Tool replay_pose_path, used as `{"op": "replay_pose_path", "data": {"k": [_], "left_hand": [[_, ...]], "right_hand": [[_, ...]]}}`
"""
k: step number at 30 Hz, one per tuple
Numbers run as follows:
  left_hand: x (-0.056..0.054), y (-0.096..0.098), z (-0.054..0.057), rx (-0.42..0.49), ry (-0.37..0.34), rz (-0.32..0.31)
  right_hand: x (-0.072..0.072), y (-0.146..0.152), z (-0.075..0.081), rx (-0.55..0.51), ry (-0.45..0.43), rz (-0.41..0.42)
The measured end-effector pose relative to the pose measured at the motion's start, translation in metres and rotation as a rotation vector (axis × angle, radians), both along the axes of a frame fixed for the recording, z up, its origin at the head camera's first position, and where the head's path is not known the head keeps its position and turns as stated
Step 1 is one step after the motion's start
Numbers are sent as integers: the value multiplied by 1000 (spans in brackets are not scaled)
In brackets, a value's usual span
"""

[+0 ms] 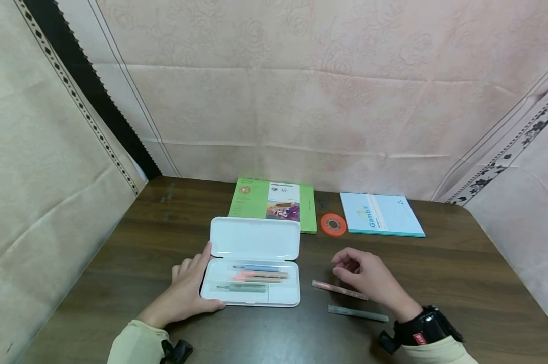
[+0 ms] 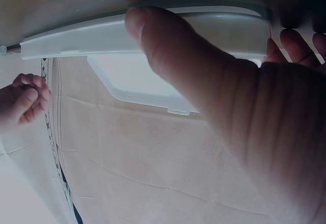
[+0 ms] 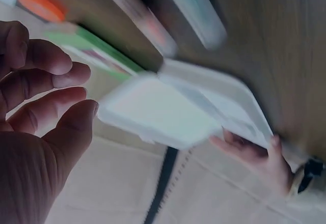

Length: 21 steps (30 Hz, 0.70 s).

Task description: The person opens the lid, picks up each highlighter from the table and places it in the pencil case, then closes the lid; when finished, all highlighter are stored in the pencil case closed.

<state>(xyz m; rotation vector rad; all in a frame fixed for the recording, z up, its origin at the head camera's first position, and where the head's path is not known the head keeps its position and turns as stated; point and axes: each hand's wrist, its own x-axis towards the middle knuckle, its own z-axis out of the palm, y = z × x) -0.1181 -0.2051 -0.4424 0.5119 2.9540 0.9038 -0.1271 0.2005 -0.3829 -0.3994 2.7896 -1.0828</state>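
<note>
A white pencil case lies on the table with its lid raised at the back. Inside its tray are several pens, blue, pinkish and green. My left hand holds the case at its left end, thumb on the front edge and fingers along the side. In the left wrist view, the thumb presses the case wall. My right hand hovers with bent fingers and nothing in them, just above a pinkish pen. Nearer me lies a green pen.
Behind the case lies a green book, partly covered by the lid. An orange ring-shaped roll sits to its right, beside a light-blue notebook. Pale curtains hang at the table's back and sides.
</note>
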Motion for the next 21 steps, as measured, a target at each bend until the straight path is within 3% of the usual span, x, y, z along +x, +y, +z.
{"op": "replay_pose_path", "data": {"k": [11,15,21], "left_hand": [[0,0,0,-19,-3,5],[0,0,0,-26,1,5],[-1,1,1,-23,0,4]], "right_hand": [[14,53,-17,15,-87,-11],[20,62,-22,14,-132,2],[23,64,-30,34,-111,36]]}}
